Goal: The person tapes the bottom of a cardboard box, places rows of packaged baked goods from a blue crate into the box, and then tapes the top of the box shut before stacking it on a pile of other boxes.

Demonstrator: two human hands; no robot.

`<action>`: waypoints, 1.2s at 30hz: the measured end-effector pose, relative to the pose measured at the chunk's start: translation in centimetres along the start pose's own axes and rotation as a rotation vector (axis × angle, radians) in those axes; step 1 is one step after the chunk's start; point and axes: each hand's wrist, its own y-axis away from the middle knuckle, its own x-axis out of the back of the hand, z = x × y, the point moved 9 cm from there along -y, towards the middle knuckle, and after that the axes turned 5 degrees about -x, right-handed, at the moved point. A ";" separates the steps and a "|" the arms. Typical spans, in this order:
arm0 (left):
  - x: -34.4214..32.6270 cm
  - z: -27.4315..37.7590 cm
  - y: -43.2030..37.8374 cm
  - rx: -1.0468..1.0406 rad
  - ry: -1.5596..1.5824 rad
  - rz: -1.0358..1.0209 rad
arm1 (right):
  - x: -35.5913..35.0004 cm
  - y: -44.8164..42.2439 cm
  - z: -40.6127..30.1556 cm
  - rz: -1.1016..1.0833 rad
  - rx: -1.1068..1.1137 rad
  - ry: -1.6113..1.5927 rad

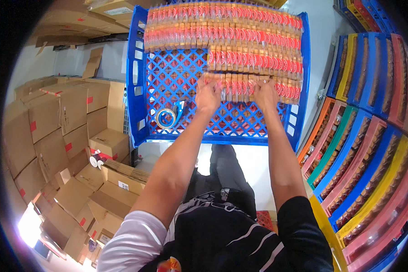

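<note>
A blue plastic crate holds rows of small clear-wrapped packets with red labels, standing on edge. My left hand grips the left end of the nearest row, and my right hand has its fingers on the same row farther right. Between them lies a run of packets. A blue tape dispenser with a roll of tape rests on the lattice at the crate's lower left. More packets show through the lattice below.
Stacked cardboard boxes fill the left side. Flattened cartons stand near my left elbow. On the right, tall stacks of coloured crates filled with packets rise close to my right arm.
</note>
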 end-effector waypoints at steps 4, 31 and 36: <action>6.9 0.9 6.2 -0.089 0.035 0.090 | 4.3 6.7 -2.6 0.114 0.209 -0.114; 61.8 -33.1 78.1 0.692 -0.285 0.959 | -18.1 81.8 -48.6 -0.868 1.208 -0.235; 52.8 -43.8 81.0 0.944 -0.067 0.709 | -27.1 83.0 -45.1 -0.818 1.173 0.182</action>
